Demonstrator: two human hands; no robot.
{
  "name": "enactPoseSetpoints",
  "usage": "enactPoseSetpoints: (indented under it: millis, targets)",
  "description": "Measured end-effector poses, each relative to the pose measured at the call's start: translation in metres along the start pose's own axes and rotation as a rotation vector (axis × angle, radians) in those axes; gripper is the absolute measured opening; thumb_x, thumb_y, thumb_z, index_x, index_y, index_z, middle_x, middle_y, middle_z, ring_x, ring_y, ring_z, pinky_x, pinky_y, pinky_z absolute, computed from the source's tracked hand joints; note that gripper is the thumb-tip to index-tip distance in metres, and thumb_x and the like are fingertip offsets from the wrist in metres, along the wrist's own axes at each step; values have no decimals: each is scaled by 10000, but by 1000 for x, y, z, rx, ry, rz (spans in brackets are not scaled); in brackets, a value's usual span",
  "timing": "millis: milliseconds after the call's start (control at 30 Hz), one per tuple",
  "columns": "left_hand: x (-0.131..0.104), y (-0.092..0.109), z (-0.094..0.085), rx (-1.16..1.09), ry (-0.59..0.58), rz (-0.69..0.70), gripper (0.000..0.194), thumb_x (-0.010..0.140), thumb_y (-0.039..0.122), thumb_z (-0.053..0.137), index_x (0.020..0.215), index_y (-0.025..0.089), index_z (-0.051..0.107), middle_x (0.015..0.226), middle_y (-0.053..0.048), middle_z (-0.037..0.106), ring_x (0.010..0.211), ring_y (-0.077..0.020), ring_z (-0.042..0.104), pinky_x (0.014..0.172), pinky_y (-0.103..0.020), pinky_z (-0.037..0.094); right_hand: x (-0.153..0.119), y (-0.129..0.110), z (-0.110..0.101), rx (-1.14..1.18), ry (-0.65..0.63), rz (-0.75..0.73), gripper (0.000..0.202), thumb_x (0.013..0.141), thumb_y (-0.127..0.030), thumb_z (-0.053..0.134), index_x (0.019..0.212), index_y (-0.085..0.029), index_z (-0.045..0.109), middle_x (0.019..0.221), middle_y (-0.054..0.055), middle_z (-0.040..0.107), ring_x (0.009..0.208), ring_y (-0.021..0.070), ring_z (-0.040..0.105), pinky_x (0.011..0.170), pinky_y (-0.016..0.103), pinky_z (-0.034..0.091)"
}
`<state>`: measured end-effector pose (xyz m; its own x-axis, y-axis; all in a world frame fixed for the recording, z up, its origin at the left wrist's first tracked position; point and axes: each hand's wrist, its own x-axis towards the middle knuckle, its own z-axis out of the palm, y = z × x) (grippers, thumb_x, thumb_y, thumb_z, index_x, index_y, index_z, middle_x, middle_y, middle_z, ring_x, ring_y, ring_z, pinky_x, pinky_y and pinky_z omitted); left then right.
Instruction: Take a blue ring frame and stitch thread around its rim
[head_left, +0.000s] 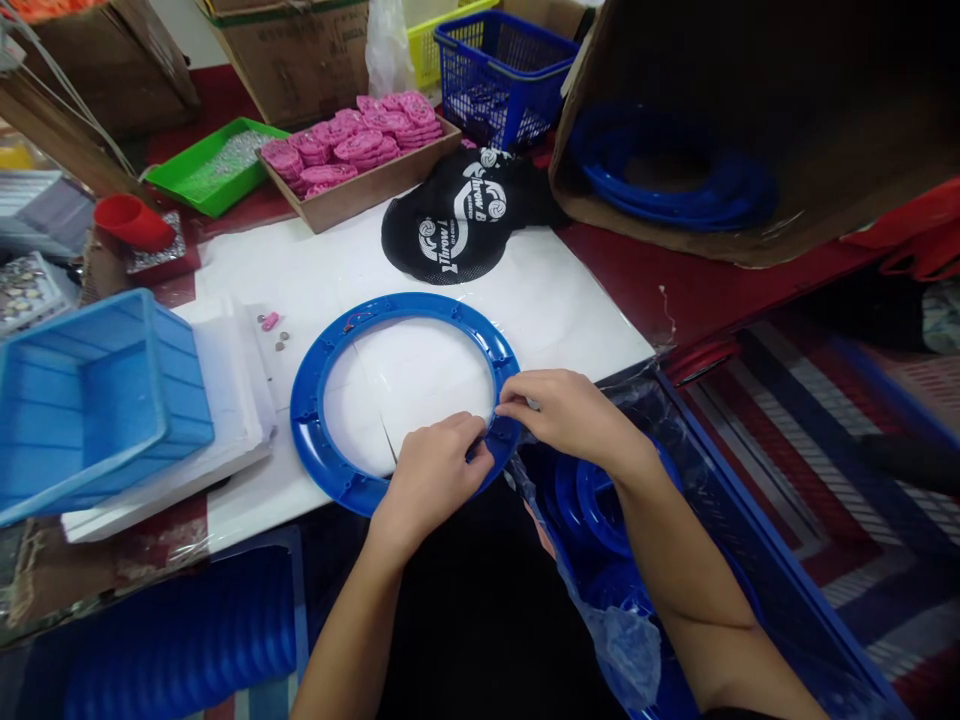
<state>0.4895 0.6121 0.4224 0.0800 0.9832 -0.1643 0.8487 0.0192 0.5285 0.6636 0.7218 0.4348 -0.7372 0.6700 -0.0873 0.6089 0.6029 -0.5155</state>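
A blue plastic ring (322, 370) lies flat on a white sheet (570, 310) on the table. My left hand (435, 475) rests on the ring's near right rim, fingers curled and pinching at it. My right hand (559, 410) pinches the same stretch of rim from the right, thumb and fingertips together. Whatever small thing sits between the fingers is hidden. Two tiny pink and metal pieces (270, 322) lie on the sheet left of the ring.
An empty blue bin (90, 400) stands at left on white foam sheets. Behind are a tray of pink discs (360, 145), a green tray (214, 165), black printed mesh cloths (457, 220), a blue basket (502, 70) and a carton of blue rings (675, 180). A plastic-lined bin of blue rings (600, 500) sits below right.
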Motion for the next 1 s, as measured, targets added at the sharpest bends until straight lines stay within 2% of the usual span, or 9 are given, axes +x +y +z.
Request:
enactPoseSetpoints:
  millis: [200, 300, 400, 533, 767, 900, 1000]
  targets:
    - [2, -1, -2, 18, -26, 47, 134, 954, 176, 531, 875, 237, 620, 930, 2, 713, 794, -182, 641, 685, -296, 382, -13, -6, 15, -19, 118, 80, 174, 996, -245, 582, 851, -228, 676, 884, 10, 731, 825, 171, 653, 716, 293, 375]
    - [3, -2, -3, 14, -40, 45, 131, 948, 170, 533, 866, 230, 616, 917, -5, 708, 772, -180, 631, 686, -291, 389, -14, -12, 21, -78, 120, 110, 192, 1004, -243, 564, 835, -221, 653, 868, 13, 722, 810, 172, 643, 678, 297, 333]
    - [2, -3, -7, -17, -47, 62, 134, 955, 171, 525, 868, 226, 611, 908, -7, 702, 784, -182, 638, 696, -289, 405, -16, -20, 25, -260, 108, 153, 226, 1018, -207, 510, 831, -210, 637, 847, 35, 708, 774, 183, 617, 623, 325, 251]
    - [1, 0, -10, -16, -52, 62, 121, 979, 236, 532, 886, 228, 609, 927, -15, 705, 821, -195, 660, 694, -300, 412, -19, -28, 27, -365, 77, 157, 235, 1019, -157, 462, 884, -205, 648, 863, 54, 705, 766, 188, 607, 604, 341, 213]
    - [13, 22, 6, 130, 29, -129, 116, 991, 234, 512, 954, 228, 622, 1007, -44, 713, 851, -232, 687, 658, -320, 398, -17, -31, 23, -339, 20, 187, 215, 1006, -157, 468, 896, -211, 645, 872, 48, 708, 739, 187, 605, 586, 346, 186]
    - [15, 21, 10, 135, 44, -120, 127, 1004, 247, 513, 934, 234, 618, 987, -33, 713, 834, -231, 682, 644, -324, 378, -18, -26, 17, -266, -14, 182, 205, 1013, -175, 487, 879, -211, 637, 859, 37, 708, 713, 178, 596, 599, 339, 207]
    - [14, 17, 8, 83, 49, -94, 136, 992, 240, 532, 872, 235, 598, 924, -18, 713, 800, -210, 663, 644, -314, 350, -20, -15, 6, -90, -43, 116, 185, 1001, -197, 543, 846, -221, 642, 824, 3, 694, 740, 165, 600, 633, 307, 277]
